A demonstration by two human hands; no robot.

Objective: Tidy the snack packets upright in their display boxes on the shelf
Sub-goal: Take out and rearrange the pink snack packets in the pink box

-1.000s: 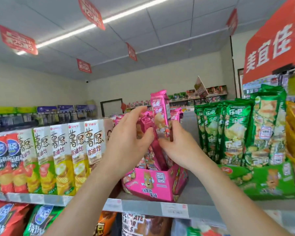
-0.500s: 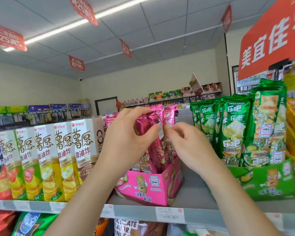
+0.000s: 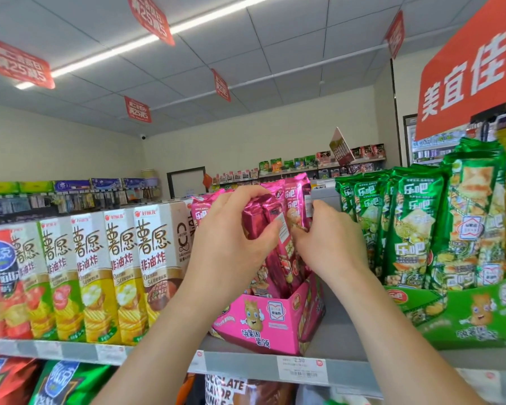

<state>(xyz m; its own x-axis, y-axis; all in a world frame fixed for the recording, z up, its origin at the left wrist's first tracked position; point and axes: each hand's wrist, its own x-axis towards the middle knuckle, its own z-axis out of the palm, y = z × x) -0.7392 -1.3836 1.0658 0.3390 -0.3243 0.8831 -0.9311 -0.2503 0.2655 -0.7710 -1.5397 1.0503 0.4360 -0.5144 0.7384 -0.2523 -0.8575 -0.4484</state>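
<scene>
Packets [image 3: 295,194] settling back into pink box [image 3: 263,323], raised one coming down | I'm watching left grip [image 3: 231,249] clasping the bunch, right grip [image 3: 330,249] pinching one edge | box nearing tidy

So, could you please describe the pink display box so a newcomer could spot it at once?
On the grey shelf, find the row of tall white cartons on the left and the green display box on the right. The pink display box sits between them. It alone is pink, filled with pink packets.
</scene>
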